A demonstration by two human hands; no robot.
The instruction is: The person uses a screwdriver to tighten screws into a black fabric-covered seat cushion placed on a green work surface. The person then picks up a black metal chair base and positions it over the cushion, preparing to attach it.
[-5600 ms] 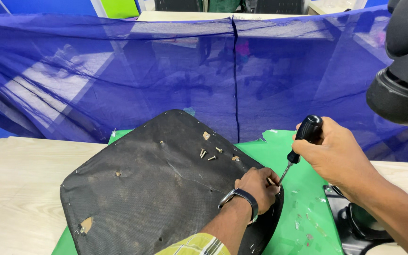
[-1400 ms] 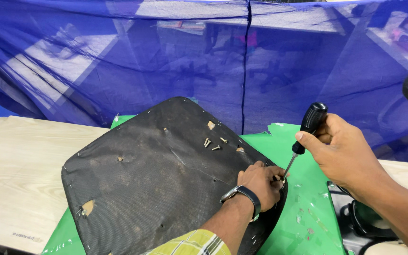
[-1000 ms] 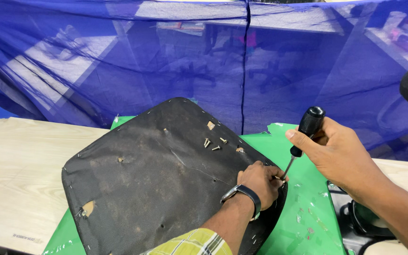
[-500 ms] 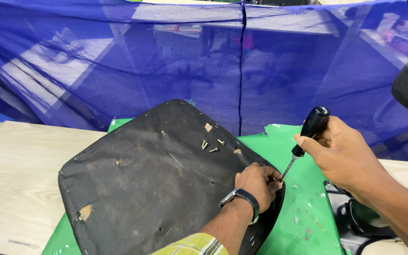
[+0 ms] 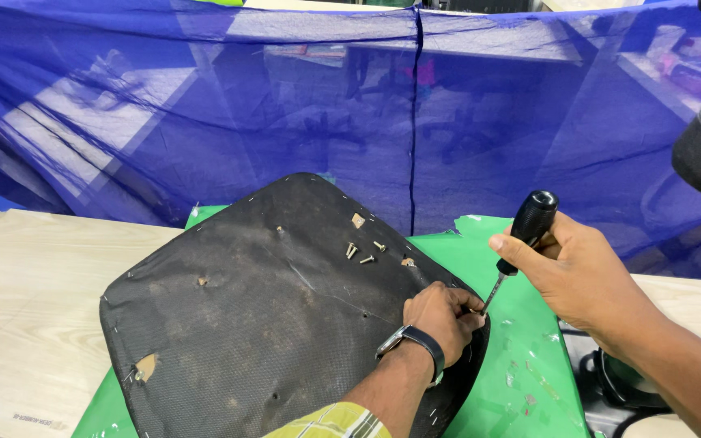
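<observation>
At the seat pad's [image 5: 269,316] right edge on the green-matted surface [image 5: 521,357], left hand [image 5: 441,312] fingers pinch fabric w/ the tip steadied, while right hand [image 5: 582,272] fingers wrap the screwdriver [image 5: 521,239], angled in to pry.

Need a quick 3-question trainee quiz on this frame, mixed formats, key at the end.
1. Multiple choice: what does the right hand hold? A) a hammer B) a black-handled screwdriver C) pliers

2. True or false: the loose screws lie on the green mat.

3. Short answer: where does the left hand rest?

Key
1. B. The tool is gripped by its handle, with the shaft angled down toward the left fingertips.
2. False. They lie on the black fabric-covered panel, near its far edge.
3. On the right edge of the panel, fingers pinched where the screwdriver tip meets it.
</observation>
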